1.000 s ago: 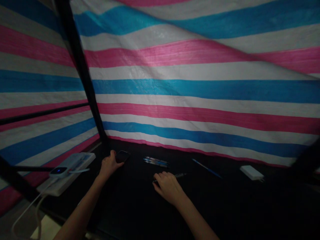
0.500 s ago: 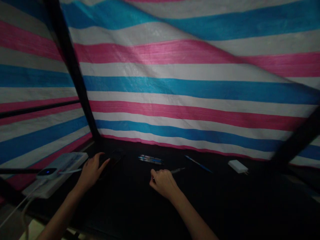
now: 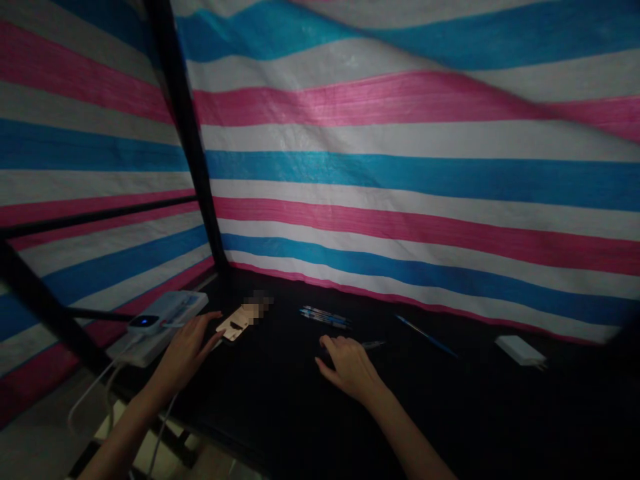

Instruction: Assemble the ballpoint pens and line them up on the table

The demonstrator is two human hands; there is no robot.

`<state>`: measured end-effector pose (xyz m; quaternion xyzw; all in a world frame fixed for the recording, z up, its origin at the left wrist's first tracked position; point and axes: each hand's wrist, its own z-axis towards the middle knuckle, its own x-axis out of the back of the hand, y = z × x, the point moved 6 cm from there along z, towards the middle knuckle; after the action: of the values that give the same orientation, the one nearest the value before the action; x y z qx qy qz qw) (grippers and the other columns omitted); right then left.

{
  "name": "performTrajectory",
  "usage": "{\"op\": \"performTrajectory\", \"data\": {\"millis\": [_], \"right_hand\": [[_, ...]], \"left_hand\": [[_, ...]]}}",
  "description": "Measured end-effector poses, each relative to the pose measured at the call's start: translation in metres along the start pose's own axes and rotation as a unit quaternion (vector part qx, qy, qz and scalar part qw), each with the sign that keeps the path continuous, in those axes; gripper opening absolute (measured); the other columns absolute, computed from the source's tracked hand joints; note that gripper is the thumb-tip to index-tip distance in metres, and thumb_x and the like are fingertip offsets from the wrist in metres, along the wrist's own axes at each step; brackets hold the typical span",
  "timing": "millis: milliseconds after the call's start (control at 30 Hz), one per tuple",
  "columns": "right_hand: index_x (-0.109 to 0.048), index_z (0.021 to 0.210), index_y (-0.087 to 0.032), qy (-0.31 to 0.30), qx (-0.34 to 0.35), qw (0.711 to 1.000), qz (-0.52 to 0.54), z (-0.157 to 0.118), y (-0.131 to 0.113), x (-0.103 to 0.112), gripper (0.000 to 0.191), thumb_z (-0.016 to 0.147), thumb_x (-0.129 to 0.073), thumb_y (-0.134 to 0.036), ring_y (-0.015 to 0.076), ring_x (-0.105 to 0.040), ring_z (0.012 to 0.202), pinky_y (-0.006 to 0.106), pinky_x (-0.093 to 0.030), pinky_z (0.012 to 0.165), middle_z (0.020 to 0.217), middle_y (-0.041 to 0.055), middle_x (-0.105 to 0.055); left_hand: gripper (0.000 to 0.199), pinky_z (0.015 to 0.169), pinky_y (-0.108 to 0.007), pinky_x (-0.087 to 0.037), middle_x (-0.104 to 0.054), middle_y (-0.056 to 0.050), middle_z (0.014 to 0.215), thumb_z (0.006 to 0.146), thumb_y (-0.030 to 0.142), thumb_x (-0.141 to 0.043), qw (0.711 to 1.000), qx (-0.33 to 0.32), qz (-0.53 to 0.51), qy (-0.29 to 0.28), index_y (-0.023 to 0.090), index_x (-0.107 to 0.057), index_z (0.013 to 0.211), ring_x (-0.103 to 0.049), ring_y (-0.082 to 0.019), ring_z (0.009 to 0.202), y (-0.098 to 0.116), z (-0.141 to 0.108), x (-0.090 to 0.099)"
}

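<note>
My left hand (image 3: 187, 350) rests at the near end of a smartphone (image 3: 234, 325) that lies on the black tabletop with its screen lit. Its thumb and forefinger are spread, and the thumb touches the phone's lower edge. On the table in the middle, my right hand (image 3: 350, 365) has its fingers slightly bent and the thumb apart, with nothing seen between them. A greyish pen (image 3: 373, 345) lies partly hidden behind its knuckles. Beyond the fingers is a small group of blue-and-clear pens (image 3: 325, 317). Another blue pen (image 3: 427, 335) lies alone further right.
A white power bank (image 3: 143, 323) with a lit display sits on a pale plastic case (image 3: 160, 343) at the left, its cables hanging off the edge. A white charger (image 3: 520, 350) lies at the right. Black frame posts (image 3: 200, 173) and striped sheeting (image 3: 400, 140) enclose the table.
The phone's screen has gone from dark to lit. My right thumb has moved away from the forefinger. The whole view has shifted toward the left.
</note>
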<state>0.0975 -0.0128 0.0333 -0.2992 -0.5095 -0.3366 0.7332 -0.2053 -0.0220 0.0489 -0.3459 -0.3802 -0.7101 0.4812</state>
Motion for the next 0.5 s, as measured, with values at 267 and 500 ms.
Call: {"op": "performTrajectory", "data": {"millis": [267,500], "right_hand": [[-0.020,0.135,-0.018,-0.012,-0.016,1.000,0.016,0.004,0.012,-0.022,0.086,0.055,-0.031,0.011,0.0204,-0.040,0.109,0.035,-0.036,0.091,0.120,0.0105,-0.042],[-0.018,0.136,-0.022,0.034,0.015,0.999,0.022,0.024,0.016,-0.027,0.075,0.067,-0.029,0.006,0.0156,-0.039,0.115,0.029,-0.037,0.091,0.127,0.0084,-0.038]], "left_hand": [[0.039,0.103,-0.044,-0.022,-0.052,-0.003,0.117,0.087,0.047,-0.033,0.996,-0.064,0.026,-0.052,0.023,-0.043,0.116,-0.044,-0.021,0.113,0.008,-0.017,-0.003],[0.039,0.105,-0.050,-0.017,-0.048,-0.005,0.123,0.090,0.041,-0.024,0.992,-0.056,-0.029,-0.108,0.020,-0.037,0.121,-0.038,-0.021,0.119,0.000,0.003,-0.038]]}}
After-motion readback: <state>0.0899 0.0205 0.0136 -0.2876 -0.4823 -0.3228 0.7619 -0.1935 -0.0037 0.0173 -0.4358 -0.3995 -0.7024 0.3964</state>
